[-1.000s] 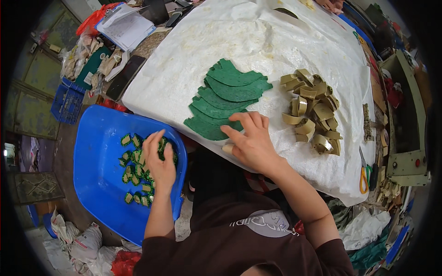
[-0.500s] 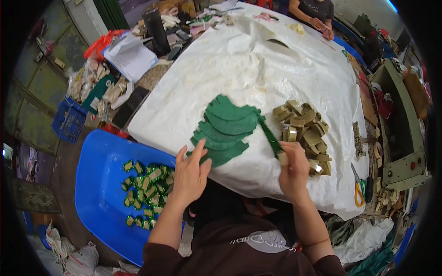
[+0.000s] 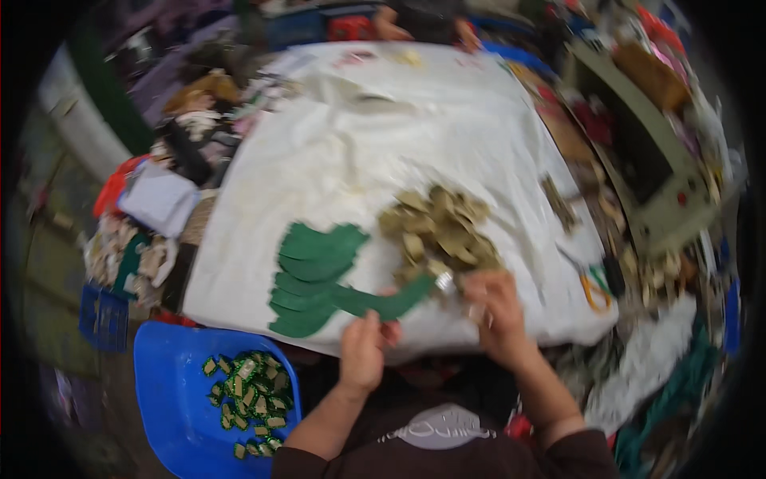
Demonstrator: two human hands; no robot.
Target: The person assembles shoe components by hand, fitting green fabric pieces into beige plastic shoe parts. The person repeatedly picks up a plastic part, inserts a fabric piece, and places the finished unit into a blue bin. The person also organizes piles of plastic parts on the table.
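My left hand (image 3: 365, 347) is closed on a curved green fabric strip (image 3: 387, 304), pinching its lower edge while its free end points right. Left of this strip lies an overlapping stack of similar green strips (image 3: 315, 259) on the white-covered table. My right hand (image 3: 501, 319) has its fingers bent together just right of the strip's end. Something pale and small shows at its fingertips, too blurred to name. Beyond both hands is a heap of tan curved pieces (image 3: 443, 227). A small shiny spot shows between the heap and the strip's tip.
A blue tub (image 3: 159, 399) at the lower left holds several small green-and-tan pieces (image 3: 247, 395). Orange-handled scissors (image 3: 594, 294) lie near the table's right edge. A grey-green metal housing (image 3: 638, 152) stands beyond that edge. Another person's hands (image 3: 467, 36) are at the far side.
My view has turned, shifting the table in the picture. My left hand, earlier open over the green stack, now grips a strip. My right hand no longer holds the strip and tan piece seen before.
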